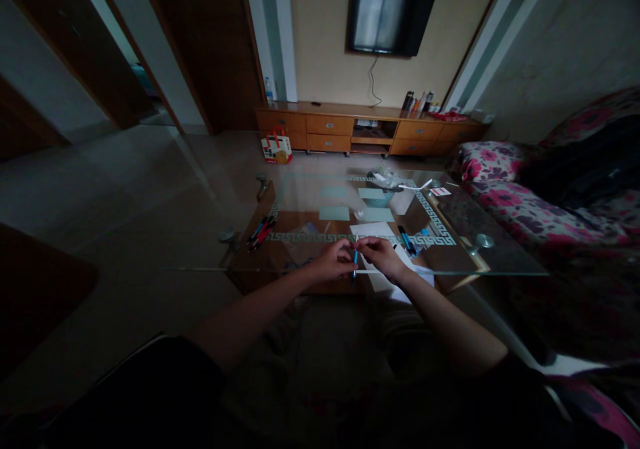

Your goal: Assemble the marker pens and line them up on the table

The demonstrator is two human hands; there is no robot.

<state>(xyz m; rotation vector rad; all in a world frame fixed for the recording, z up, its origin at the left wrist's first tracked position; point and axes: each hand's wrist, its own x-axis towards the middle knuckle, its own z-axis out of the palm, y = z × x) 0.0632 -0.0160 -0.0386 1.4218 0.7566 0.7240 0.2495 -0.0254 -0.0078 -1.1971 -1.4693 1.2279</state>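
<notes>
A blue pen stands nearly upright between my two hands, over the near edge of the glass table. My left hand is closed around its side from the left. From the right, the fingers of my right hand pinch at its upper end. White paper sheets lie under and behind my right hand. Several blue and dark pens rest to the right of the paper. Another bunch of red, blue and black pens lies at the left of the table.
A bowl with clear plastic stands at the table's back, a small card to its right. A flowered sofa is on the right. Beyond are a low cabinet, a paper bag and a wall television.
</notes>
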